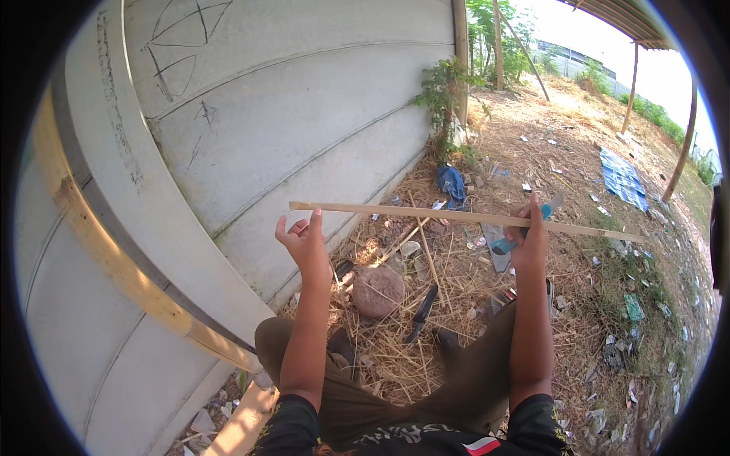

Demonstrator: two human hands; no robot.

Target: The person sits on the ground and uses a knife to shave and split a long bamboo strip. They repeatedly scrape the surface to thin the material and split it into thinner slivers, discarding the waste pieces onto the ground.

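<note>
A long, pale, flat strip [411, 212], looking like split bamboo, stretches almost level across the space before me. My right hand [530, 228] is closed around it right of its middle. The same hand also keeps a blue-handled tool [503, 245], perhaps a knife, crosswise to the strip. Near the strip's left end, my left hand [303, 239] touches its underside with one raised fingertip, the other fingers loosely bent and apart. Below, between my feet, lie a round brownish stone [378, 292] and a dark-handled tool [422, 313] whose kind I cannot make out.
A grey panel wall [304, 99] with a pale post [129, 152] and a bamboo pole [114, 251] rises at left. Straw and thin sticks cover the ground by my feet. A blue bag [452, 184] lies ahead; a blue checked sheet [623, 179] is farther right among scattered litter.
</note>
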